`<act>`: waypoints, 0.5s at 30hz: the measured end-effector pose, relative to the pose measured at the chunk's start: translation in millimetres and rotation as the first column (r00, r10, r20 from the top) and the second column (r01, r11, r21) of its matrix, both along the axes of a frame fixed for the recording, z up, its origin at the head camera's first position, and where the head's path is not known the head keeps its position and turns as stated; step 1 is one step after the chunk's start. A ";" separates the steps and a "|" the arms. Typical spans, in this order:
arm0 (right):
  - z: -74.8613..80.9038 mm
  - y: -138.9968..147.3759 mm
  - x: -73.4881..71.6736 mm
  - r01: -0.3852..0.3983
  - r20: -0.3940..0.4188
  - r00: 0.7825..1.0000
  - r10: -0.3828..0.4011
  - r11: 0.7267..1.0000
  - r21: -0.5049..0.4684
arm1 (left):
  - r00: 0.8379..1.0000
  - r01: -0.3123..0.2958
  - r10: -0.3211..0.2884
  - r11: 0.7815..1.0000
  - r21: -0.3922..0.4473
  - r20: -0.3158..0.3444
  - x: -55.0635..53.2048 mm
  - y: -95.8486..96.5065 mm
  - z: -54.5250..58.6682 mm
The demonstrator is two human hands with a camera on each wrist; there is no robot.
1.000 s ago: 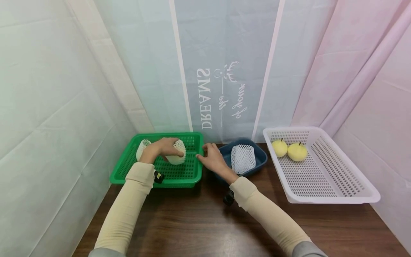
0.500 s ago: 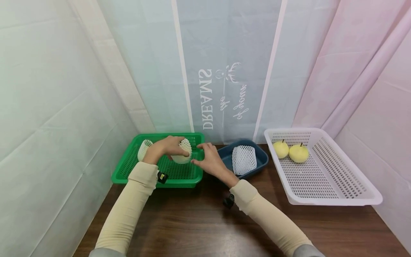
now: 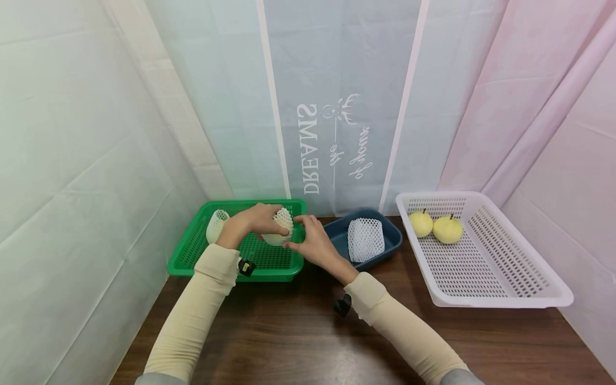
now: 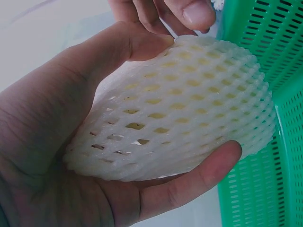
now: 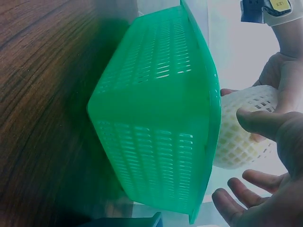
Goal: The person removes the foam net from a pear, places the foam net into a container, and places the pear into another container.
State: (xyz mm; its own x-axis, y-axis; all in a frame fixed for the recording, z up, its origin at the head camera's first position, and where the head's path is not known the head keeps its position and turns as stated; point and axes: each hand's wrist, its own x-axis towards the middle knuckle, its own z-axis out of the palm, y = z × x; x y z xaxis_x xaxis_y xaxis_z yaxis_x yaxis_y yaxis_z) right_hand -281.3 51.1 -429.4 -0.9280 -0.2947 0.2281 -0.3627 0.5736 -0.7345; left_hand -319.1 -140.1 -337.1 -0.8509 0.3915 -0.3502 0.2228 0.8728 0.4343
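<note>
A pear in a white foam net sleeve [image 4: 184,104] is in my left hand [image 3: 252,220], above the green basket [image 3: 269,275]. The left thumb and fingers curl round the net, and yellow skin shows through its holes. My right hand [image 3: 317,243] is beside it at the basket's right rim, fingers and thumb spread apart. In the right wrist view the right thumb [image 5: 260,123] overlaps the net; I cannot tell whether it touches. A second foam net [image 3: 217,225] sits at the left inside the green basket; its contents are unclear.
A dark blue basin [image 3: 339,231] with a white foam net [image 3: 366,239] stands right of the green basket. Farther right, a white basket [image 3: 500,300] holds two yellow pears [image 3: 447,229]. All stand on a brown wooden table [image 3: 308,331] against a curtain.
My left hand has moved right with the netted pear. My right hand has shifted left from the basket's rim towards it. The head view has shifted slightly.
</note>
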 end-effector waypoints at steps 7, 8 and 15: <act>-0.2 -0.2 1.7 -0.031 0.001 0.999 0.032 0.997 -0.075 | 1.000 0.006 -0.006 1.000 0.014 -0.002 2.2 2.4 1.6; 0.0 -0.2 1.8 -0.035 0.004 0.999 0.035 0.996 -0.085 | 1.000 0.006 -0.006 1.000 0.017 -0.002 2.4 2.4 1.5; -1.5 1.0 2.9 -0.034 -0.008 0.999 0.034 0.995 -0.098 | 1.000 0.016 -0.017 0.999 0.035 0.006 3.2 3.5 -2.1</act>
State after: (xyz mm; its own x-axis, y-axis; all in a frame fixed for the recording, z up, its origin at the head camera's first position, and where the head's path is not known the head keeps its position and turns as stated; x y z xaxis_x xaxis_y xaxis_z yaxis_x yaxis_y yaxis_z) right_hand -278.4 52.2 -430.9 -0.9162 -0.3021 0.2633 -0.3856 0.4858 -0.7844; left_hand -315.9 -136.6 -339.2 -0.8422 0.4175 -0.3412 0.2342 0.8533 0.4660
